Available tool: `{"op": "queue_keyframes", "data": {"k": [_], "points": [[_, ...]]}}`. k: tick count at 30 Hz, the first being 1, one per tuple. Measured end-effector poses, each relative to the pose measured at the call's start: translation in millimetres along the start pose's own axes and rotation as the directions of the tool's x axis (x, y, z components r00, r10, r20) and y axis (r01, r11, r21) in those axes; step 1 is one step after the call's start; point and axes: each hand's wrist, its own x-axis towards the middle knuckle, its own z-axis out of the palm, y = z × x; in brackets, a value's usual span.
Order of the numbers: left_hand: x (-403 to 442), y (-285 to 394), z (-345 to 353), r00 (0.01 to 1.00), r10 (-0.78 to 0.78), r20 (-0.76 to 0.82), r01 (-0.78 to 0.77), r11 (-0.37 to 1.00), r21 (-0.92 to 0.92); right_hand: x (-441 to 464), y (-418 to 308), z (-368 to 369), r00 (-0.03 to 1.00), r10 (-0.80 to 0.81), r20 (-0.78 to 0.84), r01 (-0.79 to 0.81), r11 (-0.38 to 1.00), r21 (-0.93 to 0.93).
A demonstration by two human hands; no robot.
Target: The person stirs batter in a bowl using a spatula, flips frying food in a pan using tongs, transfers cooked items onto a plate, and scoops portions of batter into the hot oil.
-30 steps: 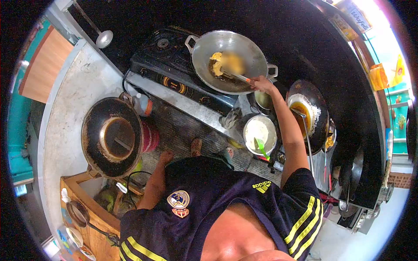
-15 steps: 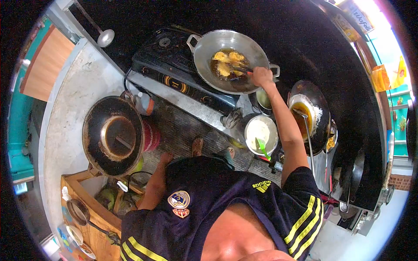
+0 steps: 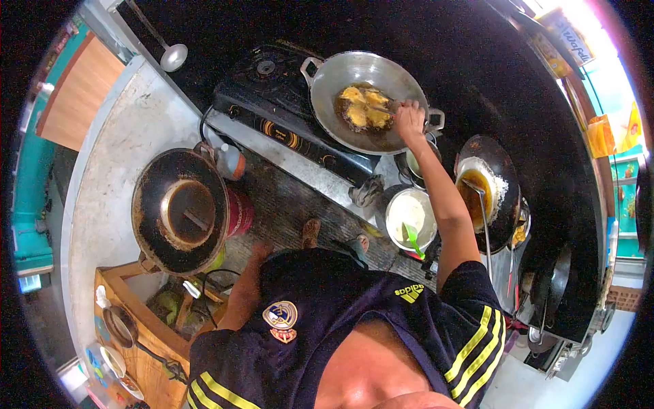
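Observation:
My right hand is closed around the handle of dark tongs over the right side of a large metal wok. The tongs' tip reaches in among golden fritters that lie in bubbling dark oil. The wok sits on a black gas stove, its right loop handle just beyond my hand. My left hand hangs low beside my body, away from the cookware. Its fingers are dim and cannot be made out.
A pot of pale batter with a green spatula stands right of the stove. Beyond it is a dark wok with a ladle. At left sits another blackened wok. A ladle hangs at upper left.
My right hand has shifted slightly up within the wok, and the tongs now point more steeply into the oil. The fritters sit closer together. The whole view has shifted a little.

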Motion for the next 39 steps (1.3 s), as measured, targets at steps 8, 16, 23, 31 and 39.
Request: {"op": "queue_keyframes", "data": {"k": [8,16,23,31,39], "points": [[1,3,-3,0.992,0.005,0.129,-0.005,1.000,-0.003,-6,-12,5,0.997,-0.055,0.054,0.055,0.999,0.001],[-14,18,-7,0.970,-0.233,0.064,0.238,0.969,-0.066,-18,-7,-23,0.998,-0.064,-0.001,0.064,0.994,0.089],[6,-13,10,0.993,0.017,0.114,-0.014,1.000,-0.021,-33,-4,-10,0.998,-0.058,-0.003,0.058,0.997,0.056],[-8,19,-14,0.980,-0.139,0.142,0.152,0.985,-0.078,-25,1,4,0.995,-0.095,-0.033,0.095,0.995,0.003],[24,-30,27,0.942,0.310,0.127,-0.335,0.867,0.369,-5,23,4,0.978,-0.209,-0.013,0.209,0.973,0.097]]}}
